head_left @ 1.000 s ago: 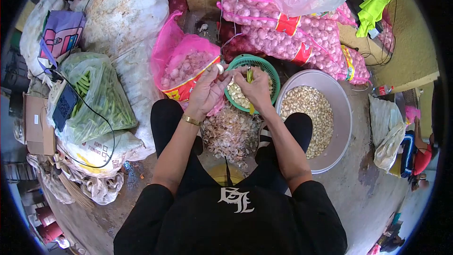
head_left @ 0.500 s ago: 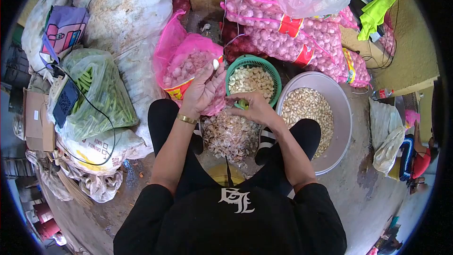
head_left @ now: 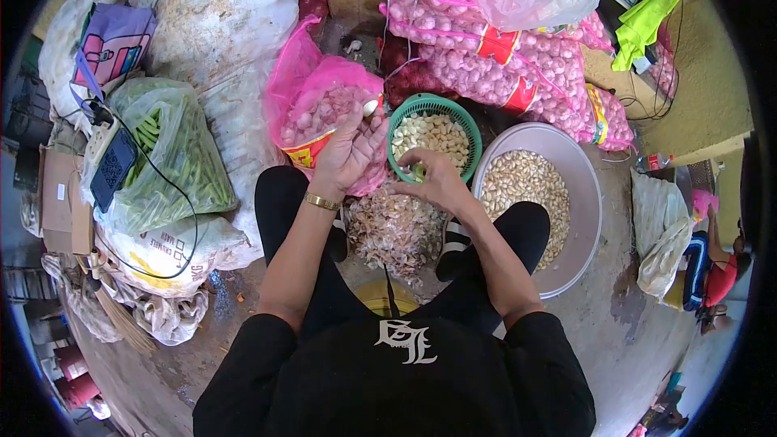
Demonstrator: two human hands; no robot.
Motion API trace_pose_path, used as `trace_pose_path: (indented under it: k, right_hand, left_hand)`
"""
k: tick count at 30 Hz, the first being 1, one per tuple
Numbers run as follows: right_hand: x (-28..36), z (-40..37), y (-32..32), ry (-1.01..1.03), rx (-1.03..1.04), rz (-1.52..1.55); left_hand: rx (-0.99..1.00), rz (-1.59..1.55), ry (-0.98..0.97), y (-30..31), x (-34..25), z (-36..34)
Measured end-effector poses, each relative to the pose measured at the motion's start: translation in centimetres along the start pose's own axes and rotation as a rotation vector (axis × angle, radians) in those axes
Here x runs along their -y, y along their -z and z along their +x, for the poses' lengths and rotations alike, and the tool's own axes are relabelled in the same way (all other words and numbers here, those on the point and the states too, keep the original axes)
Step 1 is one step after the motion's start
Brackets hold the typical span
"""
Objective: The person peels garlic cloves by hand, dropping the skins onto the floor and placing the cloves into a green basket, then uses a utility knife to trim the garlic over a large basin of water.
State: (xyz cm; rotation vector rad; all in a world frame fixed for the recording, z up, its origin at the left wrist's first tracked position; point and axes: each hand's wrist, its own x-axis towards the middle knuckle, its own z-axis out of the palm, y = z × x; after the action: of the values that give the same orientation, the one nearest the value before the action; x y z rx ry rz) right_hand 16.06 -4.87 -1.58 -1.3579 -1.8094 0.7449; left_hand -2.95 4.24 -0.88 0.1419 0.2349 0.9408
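Observation:
My left hand (head_left: 350,154) is raised palm up over the front of the pink mesh bag. A peeled white garlic clove (head_left: 370,108) is pinched at its fingertips. My right hand (head_left: 439,182) curls around a small green-handled tool (head_left: 418,170); its working end is hidden. That hand is just in front of a green basket (head_left: 476,150) of peeled cloves (head_left: 429,136). Below both hands lies a heap of papery garlic skins (head_left: 392,231). The open pink mesh bag (head_left: 283,89) beside my left hand has loose garlic (head_left: 320,113) in it.
A pale basin (head_left: 588,226) of unpeeled cloves stands by my right knee. Full garlic sacks (head_left: 518,73) are stacked behind. To the left are a plastic bag of green beans (head_left: 182,162), a phone (head_left: 116,174) with a cable, and white sacks (head_left: 222,40). Another person (head_left: 719,271) is at far right.
My right hand has shifted slightly up toward the green basket, and its fingers have turned around the green-handled tool. The left hand stays nearly in place with the clove.

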Motion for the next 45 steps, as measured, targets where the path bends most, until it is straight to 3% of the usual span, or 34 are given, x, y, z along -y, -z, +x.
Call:
trace_pose_path:
  k: [4, 7, 9, 19, 22, 24, 28, 29, 33, 37, 40, 42, 44, 45]
  right_hand:
    - [1.4, -0.2, 0.8, -0.092, -0.05, -0.11]
    - [0.6, -0.7, 0.7, -0.148, 0.057, -0.137]
    - [-0.1, -1.3, 0.5, -0.136, 0.252, -0.103]
    - [0.8, -2.9, -0.2, -0.141, 0.168, -0.304]
    - [0.9, -4.0, -0.4, -0.043, 0.084, -0.113]
    - [2.6, -5.1, 0.1, -0.189, 0.046, -0.203]
    - [4.1, -7.7, 0.2, -0.188, -0.071, -0.157]
    - [4.1, -8.3, 0.6, -0.308, 0.069, -0.147]
    - [6.0, -9.7, 1.4, -0.359, 0.063, -0.121]
    - [7.1, -11.7, 2.7, -0.41, -0.06, -0.075]
    - [9.0, -13.0, 4.5, -0.483, -0.121, -0.091]
    - [7.8, -13.6, 5.4, -0.507, -0.153, -0.057]
    - [6.8, -14.1, 6.0, -0.643, -0.14, -0.079]
    - [4.1, -15.0, 5.6, -0.575, -0.164, -0.023]
  left_hand:
    - [-0.063, 0.116, -0.049, -0.3, 0.2, -0.2]
    - [-0.057, 0.223, -0.052, -0.1, 0.1, -0.4]
    - [-0.033, 0.25, -0.059, -0.1, 0.1, -0.6]
    - [-0.015, 0.424, -0.091, -2.3, 0.9, -4.2]
    - [0.015, 0.491, -0.15, -3.6, 1.3, -5.5]
    - [0.048, 0.524, -0.183, -4.6, 1.5, -6.2]
    - [0.16, 0.707, -0.239, -5.5, 2.5, -8.3]
    - [0.161, 0.73, -0.24, -5.7, 3.0, -8.9]
    - [0.215, 0.887, -0.263, -5.9, 4.3, -9.8]
    - [0.325, 0.986, -0.301, -5.3, 5.9, -7.9]
    - [0.286, 1.047, -0.327, -5.6, 7.9, -5.0]
    - [0.287, 1.178, -0.38, -4.6, 9.0, -2.0]
    - [0.271, 1.229, -0.316, -3.0, 10.1, 0.6]
    - [0.206, 1.295, -0.423, -1.9, 10.7, 1.8]
